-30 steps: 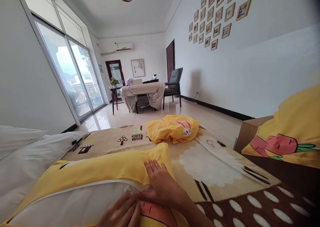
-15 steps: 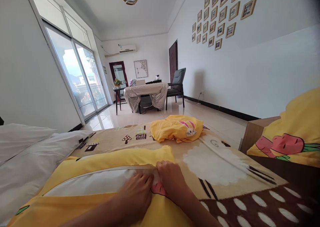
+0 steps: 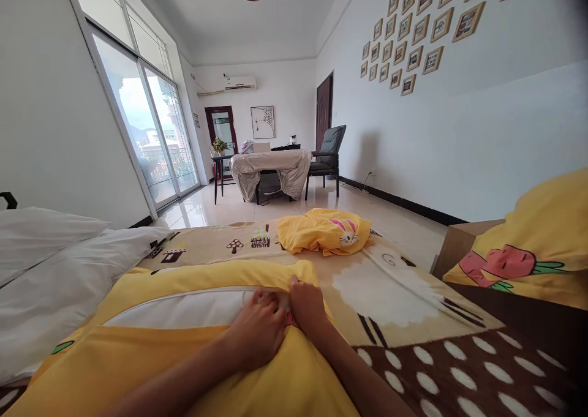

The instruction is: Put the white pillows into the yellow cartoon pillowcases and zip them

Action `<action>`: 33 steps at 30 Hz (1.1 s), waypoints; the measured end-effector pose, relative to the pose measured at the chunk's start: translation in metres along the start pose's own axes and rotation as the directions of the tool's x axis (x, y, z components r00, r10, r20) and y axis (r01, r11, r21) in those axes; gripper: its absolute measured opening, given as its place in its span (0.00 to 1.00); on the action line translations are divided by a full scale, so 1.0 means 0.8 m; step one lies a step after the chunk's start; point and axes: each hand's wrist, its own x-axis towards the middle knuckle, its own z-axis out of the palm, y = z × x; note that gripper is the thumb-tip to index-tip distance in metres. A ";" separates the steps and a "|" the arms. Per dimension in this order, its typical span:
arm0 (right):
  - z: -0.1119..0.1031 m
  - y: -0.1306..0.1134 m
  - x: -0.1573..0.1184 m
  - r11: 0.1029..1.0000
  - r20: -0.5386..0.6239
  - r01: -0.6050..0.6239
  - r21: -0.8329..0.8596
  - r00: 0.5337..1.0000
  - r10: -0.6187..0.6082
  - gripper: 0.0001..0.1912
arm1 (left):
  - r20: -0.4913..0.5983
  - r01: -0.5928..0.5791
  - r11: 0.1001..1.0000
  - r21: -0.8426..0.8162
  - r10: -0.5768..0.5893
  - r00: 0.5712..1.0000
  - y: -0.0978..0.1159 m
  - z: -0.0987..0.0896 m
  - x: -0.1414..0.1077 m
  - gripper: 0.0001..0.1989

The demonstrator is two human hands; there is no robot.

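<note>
A yellow pillowcase (image 3: 202, 368) lies across the front of the bed, with a white pillow (image 3: 184, 307) showing through its long opening. My left hand (image 3: 260, 328) is closed at the right end of this opening, its fingers bent over the pillow and the cloth edge. Right beside it, my right hand (image 3: 307, 305) pinches the pillowcase's edge at the corner of the opening. A pale strip runs along the upper edge; I cannot make out a zip pull. The fingertips of both hands are partly hidden.
A second yellow cloth with a rabbit print (image 3: 324, 232) lies crumpled farther up the patterned blanket (image 3: 386, 294). White pillows (image 3: 78, 282) are at left. On the right, yellow fabric with carrot prints (image 3: 519, 258) rests on a brown box-like piece. A covered table and chair (image 3: 328, 154) stand beyond.
The view has shifted slightly. My hands still grip the right end of the opening; my left hand has moved up over the cloth, and less of the red print between the hands shows.
</note>
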 end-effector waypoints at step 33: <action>0.062 0.089 0.051 0.947 -0.236 0.101 0.304 0.971 -0.028 0.16 | -0.162 -0.071 0.990 0.121 0.090 0.983 -0.085 -0.046 -0.035 0.20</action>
